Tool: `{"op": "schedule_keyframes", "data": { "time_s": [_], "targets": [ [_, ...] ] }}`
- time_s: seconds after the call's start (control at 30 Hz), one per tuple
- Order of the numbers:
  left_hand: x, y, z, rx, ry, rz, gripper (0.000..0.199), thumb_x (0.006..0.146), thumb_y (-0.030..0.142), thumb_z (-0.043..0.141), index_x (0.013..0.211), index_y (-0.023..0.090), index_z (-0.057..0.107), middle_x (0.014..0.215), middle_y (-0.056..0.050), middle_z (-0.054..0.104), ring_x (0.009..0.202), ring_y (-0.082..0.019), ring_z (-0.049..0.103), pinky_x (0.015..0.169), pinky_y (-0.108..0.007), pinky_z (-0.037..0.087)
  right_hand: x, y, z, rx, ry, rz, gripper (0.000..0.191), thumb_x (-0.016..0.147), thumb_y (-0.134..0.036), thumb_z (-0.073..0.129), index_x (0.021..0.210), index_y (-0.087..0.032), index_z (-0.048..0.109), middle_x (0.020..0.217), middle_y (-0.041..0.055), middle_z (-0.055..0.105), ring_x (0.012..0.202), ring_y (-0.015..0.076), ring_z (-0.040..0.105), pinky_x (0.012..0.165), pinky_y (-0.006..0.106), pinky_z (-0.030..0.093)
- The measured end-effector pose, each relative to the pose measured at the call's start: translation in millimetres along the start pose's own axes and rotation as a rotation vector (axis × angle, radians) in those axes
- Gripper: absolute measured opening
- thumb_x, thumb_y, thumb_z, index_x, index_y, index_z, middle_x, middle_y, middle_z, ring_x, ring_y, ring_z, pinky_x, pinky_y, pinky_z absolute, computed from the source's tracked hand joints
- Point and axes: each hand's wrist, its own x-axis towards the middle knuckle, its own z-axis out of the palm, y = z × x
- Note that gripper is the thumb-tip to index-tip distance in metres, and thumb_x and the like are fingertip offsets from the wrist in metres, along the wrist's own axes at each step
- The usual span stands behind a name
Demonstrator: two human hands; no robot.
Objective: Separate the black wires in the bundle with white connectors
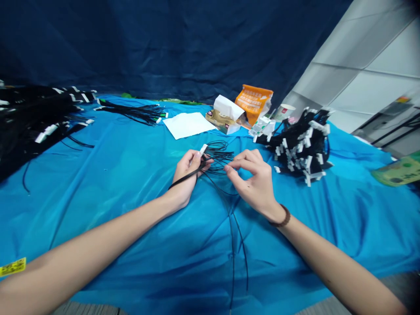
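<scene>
My left hand (187, 177) is closed round a bundle of thin black wires (219, 152) near a white connector (204, 149), which sticks up above the thumb. Part of the bundle loops back over the wrist. At the other end, the thumb and index finger of my right hand (252, 177) come together at the wire tips; a thin wire seems to be pinched there, though the fingertips partly hide it. Two loose wires (233, 236) hang from the bundle across the blue cloth toward its front edge.
A large heap of black wires (22, 118) lies at left, with a smaller bundle (131, 111) beside it. White paper (188, 125), a tissue pack (226, 114), an orange bag (254, 103) and a paper cup (284, 111) stand behind. Wires with white connectors (300, 146) are piled at right.
</scene>
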Motion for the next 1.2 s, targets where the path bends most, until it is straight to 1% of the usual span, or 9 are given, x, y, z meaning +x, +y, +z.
{"op": "schedule_keyframes", "data": {
  "time_s": [0.33, 0.53, 0.93, 1.07, 1.2],
  "targets": [
    [1.5, -2.1, 0.3, 0.014, 0.016, 0.033, 0.023, 0.077, 0.038, 0.057, 0.076, 0.015, 0.052, 0.08, -0.001, 0.058, 0.085, -0.015, 0.06, 0.081, -0.031, 0.048, 0.0, 0.2, 2.7, 0.05, -0.012, 0.071, 0.013, 0.074, -0.021, 0.058, 0.061, -0.019, 0.061, 0.067, -0.0007, 0.058, 0.07, 0.0127, 0.046, 0.067, 0.03, 0.034],
    [2.1, -2.9, 0.4, 0.022, 0.023, 0.047, 0.023, 0.078, 0.038, 0.056, 0.076, 0.015, 0.051, 0.079, 0.0, 0.057, 0.084, -0.014, 0.06, 0.08, -0.03, 0.048, -0.2, 0.7, 3.6, 0.086, -0.022, 0.102, 0.014, 0.075, -0.022, 0.057, 0.063, -0.019, 0.063, 0.068, -0.001, 0.059, 0.069, 0.0122, 0.047, 0.067, 0.029, 0.035],
    [1.6, -2.5, 1.3, 0.036, 0.029, 0.054, 0.023, 0.078, 0.038, 0.056, 0.075, 0.016, 0.051, 0.075, 0.001, 0.054, 0.079, -0.012, 0.058, 0.079, -0.027, 0.048, 0.0, -0.4, 3.6, 0.119, -0.01, 0.105, 0.015, 0.077, -0.022, 0.057, 0.063, -0.019, 0.063, 0.066, -0.0009, 0.059, 0.068, 0.0116, 0.049, 0.069, 0.03, 0.035],
    [1.4, -3.2, 1.3, 0.065, 0.028, 0.064, 0.021, 0.08, 0.036, 0.053, 0.074, 0.016, 0.051, 0.073, 0.001, 0.053, 0.075, -0.011, 0.057, 0.076, -0.026, 0.047, -0.3, -1.1, 4.2, 0.128, -0.017, 0.104, 0.014, 0.076, -0.021, 0.057, 0.063, -0.019, 0.062, 0.066, -0.001, 0.059, 0.069, 0.0115, 0.049, 0.07, 0.029, 0.035],
    [1.1, -2.4, 0.9, 0.073, 0.018, 0.056, 0.02, 0.081, 0.035, 0.052, 0.075, 0.016, 0.052, 0.073, 0.001, 0.053, 0.077, -0.012, 0.057, 0.078, -0.026, 0.046, -0.7, -1.1, 4.8, 0.095, -0.024, 0.057, 0.014, 0.078, -0.021, 0.056, 0.066, -0.018, 0.061, 0.068, -0.0005, 0.058, 0.07, 0.0114, 0.049, 0.07, 0.029, 0.036]
  ]
}}
